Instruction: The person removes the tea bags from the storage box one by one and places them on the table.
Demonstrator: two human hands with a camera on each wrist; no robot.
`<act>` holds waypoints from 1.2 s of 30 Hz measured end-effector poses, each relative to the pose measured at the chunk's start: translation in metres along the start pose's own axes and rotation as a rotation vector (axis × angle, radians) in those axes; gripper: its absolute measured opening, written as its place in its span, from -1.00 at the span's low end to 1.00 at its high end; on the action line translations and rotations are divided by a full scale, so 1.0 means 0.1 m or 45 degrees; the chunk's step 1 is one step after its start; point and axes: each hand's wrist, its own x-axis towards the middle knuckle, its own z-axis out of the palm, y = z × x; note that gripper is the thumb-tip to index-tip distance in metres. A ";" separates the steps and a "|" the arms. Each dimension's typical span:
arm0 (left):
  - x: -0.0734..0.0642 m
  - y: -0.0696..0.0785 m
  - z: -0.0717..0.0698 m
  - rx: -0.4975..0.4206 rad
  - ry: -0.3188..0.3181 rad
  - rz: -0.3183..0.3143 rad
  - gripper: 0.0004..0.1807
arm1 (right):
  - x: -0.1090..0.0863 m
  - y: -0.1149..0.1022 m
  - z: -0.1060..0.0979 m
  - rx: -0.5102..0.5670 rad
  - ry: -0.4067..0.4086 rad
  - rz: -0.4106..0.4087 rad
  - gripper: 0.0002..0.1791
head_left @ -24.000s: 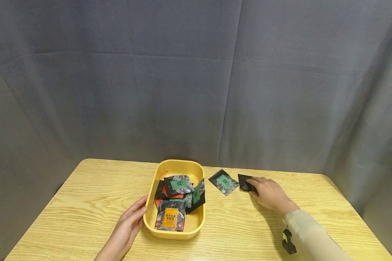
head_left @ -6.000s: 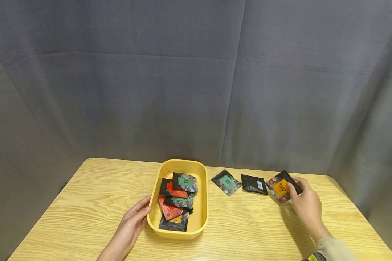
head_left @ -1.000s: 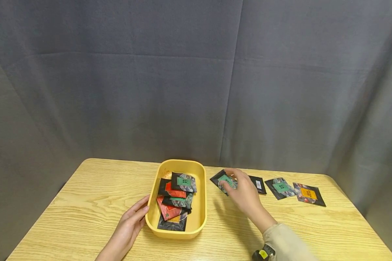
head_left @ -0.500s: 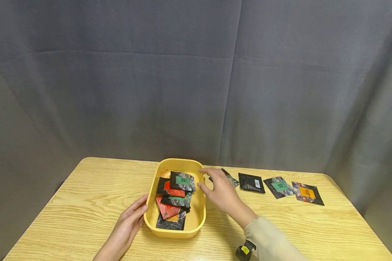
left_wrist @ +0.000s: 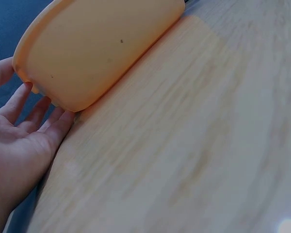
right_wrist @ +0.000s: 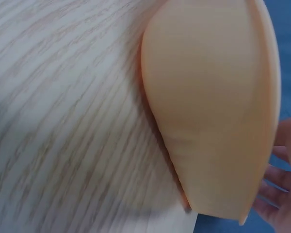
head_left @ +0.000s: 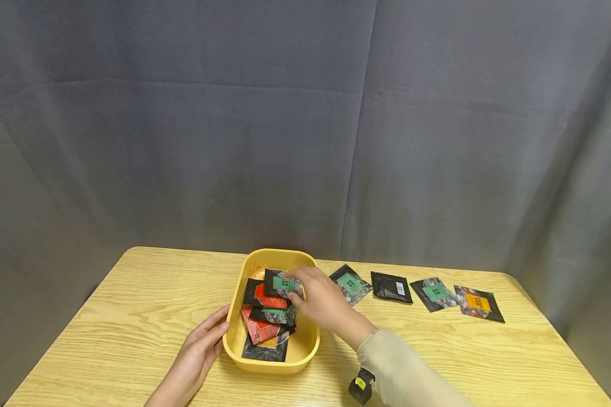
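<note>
We touch an oblong yellow tub (head_left: 272, 367), left hand (head_left: 197, 351) relaxed; right hand (head_left: 319, 301) at its topmost green-labelled black packet (head_left: 275, 284), grip unclear.

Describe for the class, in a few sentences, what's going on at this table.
A person's left hand rests against the side of a yellow bin. Their right hand is over the bin, at a green-labelled packet; whether it grips it is unclear. Other packets overlap in the bin. Four more packets lie in a row on the wooden table, to the bin's right.
</note>
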 end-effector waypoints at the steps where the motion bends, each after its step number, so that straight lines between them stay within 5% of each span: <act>1: 0.00 0.00 0.00 0.000 0.001 -0.001 -0.34 | 0.01 -0.01 0.02 -0.020 -0.019 -0.008 -0.59; 11: -0.01 -0.03 -0.02 -0.002 -0.014 0.040 -0.35 | 0.13 -0.02 0.21 -0.223 -0.120 -0.123 -0.61; 21: -0.02 -0.01 -0.01 0.002 -0.002 0.000 -0.34 | 0.19 -0.04 0.32 -0.500 -0.186 -0.099 -0.48; 36: 0.00 -0.02 -0.01 -0.005 -0.006 0.025 -0.35 | 0.21 -0.01 0.35 -0.462 -0.050 -0.105 -0.69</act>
